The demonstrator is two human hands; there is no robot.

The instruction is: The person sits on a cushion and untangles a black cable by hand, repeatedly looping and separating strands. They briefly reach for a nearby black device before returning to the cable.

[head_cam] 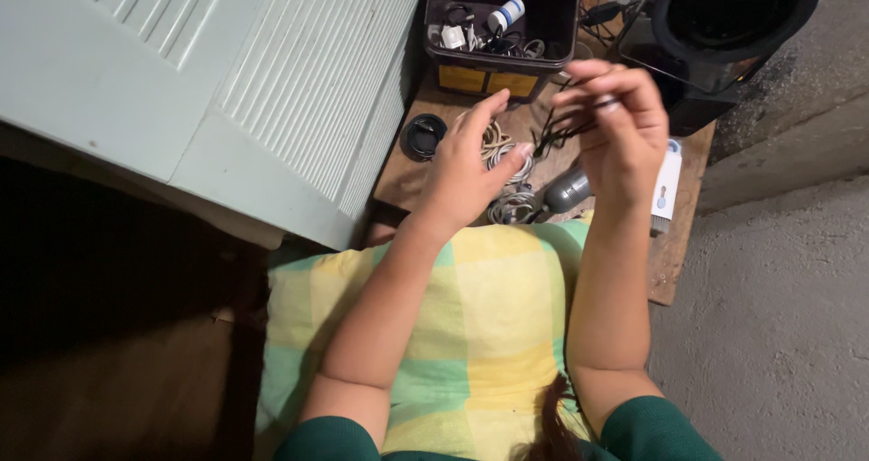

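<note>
Right hand [620,126] pinches a thin black cord [563,128] above the wooden bench [674,244], left hand [471,167] spread open over coiled grey cables [511,203]; untangling appears underway, next calling for drawing the cord free.

The scene is viewed from one head-worn camera, aimed steeply downward, close above the worktop [674,262] and lap.
</note>
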